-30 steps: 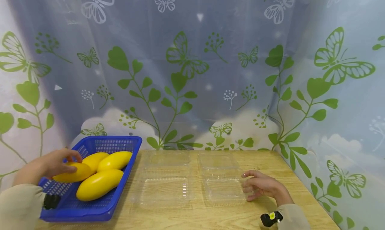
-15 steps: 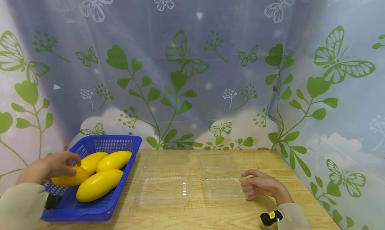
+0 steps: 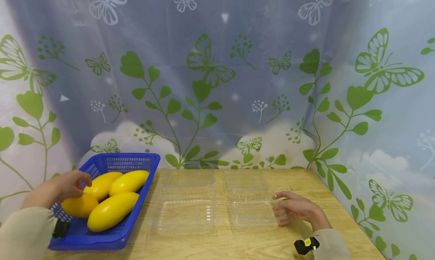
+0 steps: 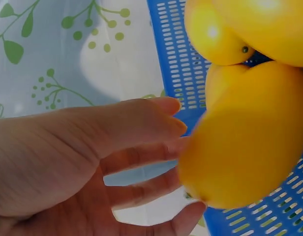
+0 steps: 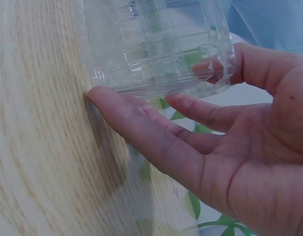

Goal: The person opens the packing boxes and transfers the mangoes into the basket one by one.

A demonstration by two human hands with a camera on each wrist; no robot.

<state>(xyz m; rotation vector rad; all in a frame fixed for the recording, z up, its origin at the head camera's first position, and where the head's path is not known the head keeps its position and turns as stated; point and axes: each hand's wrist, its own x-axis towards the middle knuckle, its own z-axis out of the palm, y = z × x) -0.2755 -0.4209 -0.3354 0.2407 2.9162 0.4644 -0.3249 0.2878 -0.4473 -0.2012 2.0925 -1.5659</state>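
Several yellow mangoes lie in a blue slotted plastic basket on the left. Over its left side hovers my left hand, with loosely bent fingers beside the nearest mango. In the left wrist view, the fingertips are right at the end of that mango, and nothing is pinched; whether they touch it is unclear. My right hand rests at the right side of a clear plastic clamshell box with its lid folded back. In the right wrist view, relaxed fingers touch the box's edge.
A second, wider clear clamshell box stands open between the basket and the first box. Everything rests on a wood-grain table. A patterned curtain with butterflies and leaves rises behind and to both sides.
The left hand has let go of the mango that it held by one end. That mango now lies lower in the basket, against its neighbours. The right hand has not moved.
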